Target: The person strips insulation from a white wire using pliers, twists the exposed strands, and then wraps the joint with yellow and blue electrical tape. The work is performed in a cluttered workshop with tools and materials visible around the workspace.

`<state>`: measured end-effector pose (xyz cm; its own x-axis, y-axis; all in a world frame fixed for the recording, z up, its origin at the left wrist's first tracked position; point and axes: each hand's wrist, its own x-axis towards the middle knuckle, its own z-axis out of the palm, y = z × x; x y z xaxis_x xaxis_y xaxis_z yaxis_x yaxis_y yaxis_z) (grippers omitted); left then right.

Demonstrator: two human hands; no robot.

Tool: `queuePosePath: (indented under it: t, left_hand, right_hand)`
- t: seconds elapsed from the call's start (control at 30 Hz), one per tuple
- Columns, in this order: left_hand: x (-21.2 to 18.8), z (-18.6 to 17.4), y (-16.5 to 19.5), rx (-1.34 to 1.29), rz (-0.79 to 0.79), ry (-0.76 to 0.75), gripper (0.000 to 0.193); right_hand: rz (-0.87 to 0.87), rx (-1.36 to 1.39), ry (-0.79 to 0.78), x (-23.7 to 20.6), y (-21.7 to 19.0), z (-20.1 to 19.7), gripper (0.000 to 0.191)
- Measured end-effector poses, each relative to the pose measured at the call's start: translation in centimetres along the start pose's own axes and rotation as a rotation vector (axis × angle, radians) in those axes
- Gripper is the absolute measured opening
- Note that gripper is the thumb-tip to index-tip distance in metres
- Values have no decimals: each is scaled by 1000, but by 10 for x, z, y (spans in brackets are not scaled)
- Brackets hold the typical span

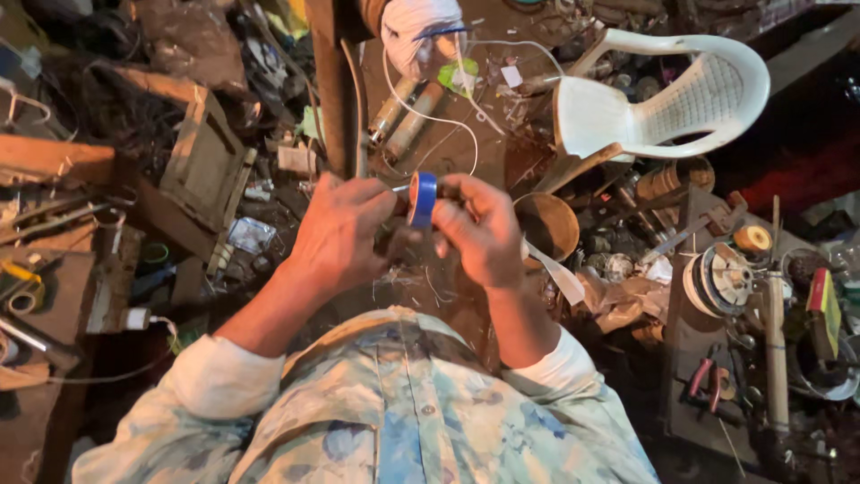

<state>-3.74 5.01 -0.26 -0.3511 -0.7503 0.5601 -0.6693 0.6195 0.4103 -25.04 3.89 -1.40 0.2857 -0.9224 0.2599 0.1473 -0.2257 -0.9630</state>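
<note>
The right hand (pixel 484 229) held a small blue roll of tape (pixel 422 197) between its thumb and fingers, with the roll standing on its edge in front of the chest of the person. The left hand (pixel 339 231) was just beside it, with the fingers curled and the fingertips pressed on a thin white wire (pixel 400 188) that met the roll; if the left hand also touched the roll itself, I could not tell. Both hands were close together, almost touching, above a very crowded workbench (pixel 448 143). The sleeves were rolled back to white cuffs, and the shirt (pixel 403 403) under the hands had a pale pattern with blue flowers. A longer white wire (pixel 430 116) ran in a loop over the bench behind the hands, and near it two metal cylinders (pixel 403 116) lay side by side. Behind them a white bundle of cloth (pixel 417 36) was seen at the top. To the right, a white plastic chair (pixel 663 99) lay tilted, and a round brown bowl (pixel 548 224) stood just beside the right hand. Further right there was a spool of wire (pixel 717 280) and pliers with red handles (pixel 708 378). On the left side lay wooden pieces (pixel 202 161) and a yellow roll of tape (pixel 25 291), well apart from the hands.
</note>
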Motion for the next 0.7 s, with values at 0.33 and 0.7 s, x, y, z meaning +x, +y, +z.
queuePosePath:
  t: [0.33, 0.7]
  left_hand:
    - [13, 6, -6, -70, -228, 54, 23]
    - [19, -3, -11, -341, -166, 46, 26]
  right_hand:
    - [-683, -748, 132, 9, 68, 19, 20]
    - [-489, -644, 124, 16, 69, 12, 13]
